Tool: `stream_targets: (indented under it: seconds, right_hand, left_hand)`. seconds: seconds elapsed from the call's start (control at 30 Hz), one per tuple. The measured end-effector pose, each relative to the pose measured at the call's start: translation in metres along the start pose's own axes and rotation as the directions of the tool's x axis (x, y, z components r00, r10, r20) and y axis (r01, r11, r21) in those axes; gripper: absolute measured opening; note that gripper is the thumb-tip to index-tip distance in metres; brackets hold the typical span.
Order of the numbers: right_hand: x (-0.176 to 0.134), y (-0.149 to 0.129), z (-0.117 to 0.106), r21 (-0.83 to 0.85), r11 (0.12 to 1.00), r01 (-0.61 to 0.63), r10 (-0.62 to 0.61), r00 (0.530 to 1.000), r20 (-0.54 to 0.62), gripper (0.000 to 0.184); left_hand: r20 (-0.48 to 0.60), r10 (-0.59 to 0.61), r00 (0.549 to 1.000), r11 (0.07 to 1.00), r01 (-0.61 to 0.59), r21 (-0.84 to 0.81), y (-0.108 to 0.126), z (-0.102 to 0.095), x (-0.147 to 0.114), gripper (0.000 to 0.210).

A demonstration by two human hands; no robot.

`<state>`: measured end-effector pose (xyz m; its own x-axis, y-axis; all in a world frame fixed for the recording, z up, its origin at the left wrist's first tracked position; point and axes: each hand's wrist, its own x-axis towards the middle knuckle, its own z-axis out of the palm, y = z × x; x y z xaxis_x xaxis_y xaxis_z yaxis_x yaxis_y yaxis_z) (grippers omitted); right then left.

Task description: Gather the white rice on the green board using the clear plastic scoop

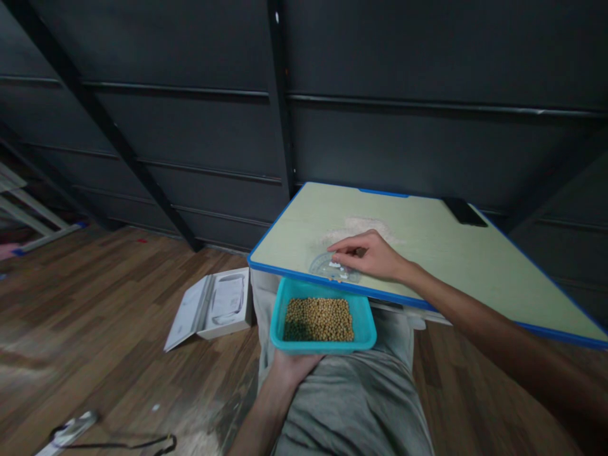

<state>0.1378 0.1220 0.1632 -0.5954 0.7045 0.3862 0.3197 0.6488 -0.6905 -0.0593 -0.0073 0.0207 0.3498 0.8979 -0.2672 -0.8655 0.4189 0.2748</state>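
Observation:
My left hand point(294, 367) supports a teal plastic tray point(363, 326) from below, its fingers mostly hidden under the base. Many round tan beans point(318, 320), like soybeans, fill the tray's bottom. The tray sits against the near edge of a small pale-green table point(427, 253) with a blue rim. Over that table, close to the edge, my right hand point(370, 253) has thumb and fingers brought together in a pinch. Whatever is between them, if anything, is too small to see. Below the fingertips lies a grey-blue printed patch point(320, 265), with a few tan beans point(335, 279) at the rim.
A dark phone point(464, 211) lies at the table's far right corner. A pale worn patch point(365, 225) marks the tabletop. On the wooden floor at left stands an open white box point(228, 301). A black cord point(123, 444) lies lower left. Dark panels point(427, 57) rise behind the table.

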Motion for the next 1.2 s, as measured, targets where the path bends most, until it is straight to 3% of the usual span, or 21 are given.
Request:
stream_targets:
  seconds: [0.23, 0.43, 0.57, 0.77, 0.97, 1.2]
  right_hand:
    - [-0.002, -0.006, 0.001, 0.052, 0.999, -0.007, 0.006, 1.0, 0.013, 0.025]
    - [0.015, 0.001, -0.036, -0.17, 0.985, -0.008, -0.037, 0.964, -0.262, 0.024]
    - [0.018, 0.022, -0.066, -0.278, 0.96, -0.037, -0.052, 0.95, -0.307, 0.022]
    - [-0.001, 0.04, -0.07, -0.291, 0.95, -0.113, -0.023, 0.904, -0.426, 0.023]
    - [0.002, 0.044, -0.061, -0.271, 0.958, -0.091, -0.016, 0.929, -0.37, 0.022]
    - [0.001, 0.045, -0.054, -0.245, 0.965, -0.097, 0.019, 0.953, -0.303, 0.023]
  left_hand:
    - [-0.022, -0.01, 1.0, 1.0, 0.01, -0.01, 0.0, -0.006, -0.001, 0.042]
    - [-0.128, -0.024, 0.991, 1.0, 0.024, 0.005, 0.0, -0.024, 0.002, 0.038]
    - [-0.112, -0.038, 0.993, 0.999, 0.039, 0.01, 0.002, -0.031, 0.004, 0.041]
    - [-0.163, -0.035, 0.986, 0.999, 0.039, 0.026, 0.005, -0.03, 0.005, 0.045]
    - [-0.16, -0.027, 0.987, 0.998, 0.037, 0.058, 0.006, -0.022, 0.002, 0.045]
    - [-0.184, -0.026, 0.983, 0.997, 0.038, 0.063, 0.006, -0.027, 0.004, 0.047]
